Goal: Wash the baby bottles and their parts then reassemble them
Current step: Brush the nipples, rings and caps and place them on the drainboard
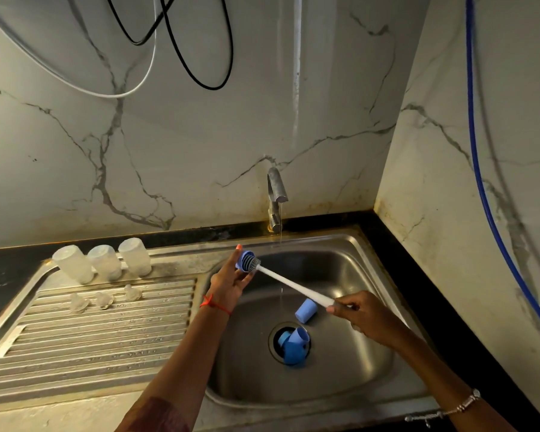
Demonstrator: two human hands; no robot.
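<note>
My left hand (231,280) holds a small blue bottle ring (243,260) above the left rim of the sink basin (349,385). My right hand (360,314) grips the end of a white bottle brush (293,286), and its grey head sits inside the blue ring. A blue cap (305,310) lies on the basin floor, and two more blue parts (294,346) lie over the drain. Three clear bottles (103,262) stand upside down at the back of the drainboard (91,338), with three clear teats (104,300) in front of them.
The tap (276,194) at the back of the sink runs a thin stream into the basin. A black counter edges the sink at the back and right. Marble-look walls close the corner, with cables hanging above and a blue hose (480,182) on the right wall.
</note>
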